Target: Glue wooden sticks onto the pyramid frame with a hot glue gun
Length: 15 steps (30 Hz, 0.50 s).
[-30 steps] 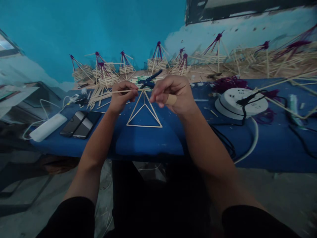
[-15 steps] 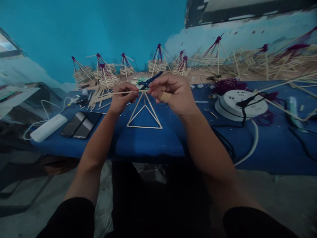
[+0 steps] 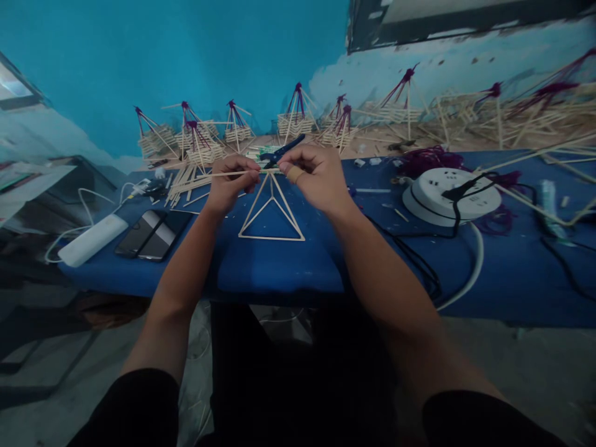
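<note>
A small pyramid frame of thin wooden sticks [image 3: 271,217] stands on the blue table [image 3: 279,267] in front of me. My left hand [image 3: 230,183] pinches a long thin stick [image 3: 205,176] that runs off to the left, level with the frame's top. My right hand [image 3: 313,177], with a tan bandage round one finger, pinches the same stick at the frame's apex. Both hands meet above the frame.
Two phones [image 3: 151,233] and a white power bank [image 3: 90,239] lie at the left. A round white socket reel [image 3: 451,194] with black cables sits at the right. Blue pliers [image 3: 279,153], loose sticks [image 3: 184,180] and several finished stick pyramids [image 3: 295,118] with purple thread line the back.
My right hand has shifted left and closed in on the frame's apex, its fingers now pinched there. The left hand and the frame have stayed in place.
</note>
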Tool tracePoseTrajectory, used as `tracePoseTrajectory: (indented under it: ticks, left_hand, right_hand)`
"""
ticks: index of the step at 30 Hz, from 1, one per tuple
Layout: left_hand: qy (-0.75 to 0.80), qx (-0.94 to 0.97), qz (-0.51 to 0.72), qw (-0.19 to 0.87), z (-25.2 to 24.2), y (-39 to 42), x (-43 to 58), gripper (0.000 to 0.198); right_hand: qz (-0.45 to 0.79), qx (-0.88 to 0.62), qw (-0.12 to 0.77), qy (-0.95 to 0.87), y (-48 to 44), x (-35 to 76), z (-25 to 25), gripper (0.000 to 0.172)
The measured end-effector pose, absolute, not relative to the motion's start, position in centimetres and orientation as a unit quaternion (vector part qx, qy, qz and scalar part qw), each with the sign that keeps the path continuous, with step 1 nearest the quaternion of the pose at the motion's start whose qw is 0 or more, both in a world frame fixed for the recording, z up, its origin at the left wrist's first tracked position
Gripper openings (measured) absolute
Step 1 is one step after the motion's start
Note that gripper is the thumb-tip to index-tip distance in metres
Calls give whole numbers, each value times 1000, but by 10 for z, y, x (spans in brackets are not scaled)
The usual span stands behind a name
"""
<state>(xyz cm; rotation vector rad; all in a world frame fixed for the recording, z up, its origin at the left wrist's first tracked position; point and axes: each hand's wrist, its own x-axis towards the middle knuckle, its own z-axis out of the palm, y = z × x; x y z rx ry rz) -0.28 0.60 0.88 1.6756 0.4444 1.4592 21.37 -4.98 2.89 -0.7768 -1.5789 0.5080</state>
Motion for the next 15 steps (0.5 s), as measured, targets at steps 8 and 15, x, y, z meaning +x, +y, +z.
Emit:
tracePoseTrajectory:
  ticks: [8,15]
  left_hand:
    - [171,671,578,431,10,4,-2,41]
    - [180,667,577,435,13,1,0,47]
  right_hand:
    - [233,-336,608,-680,-51,212,27,17]
    - [284,-329,576,-692,-57,210,31,37]
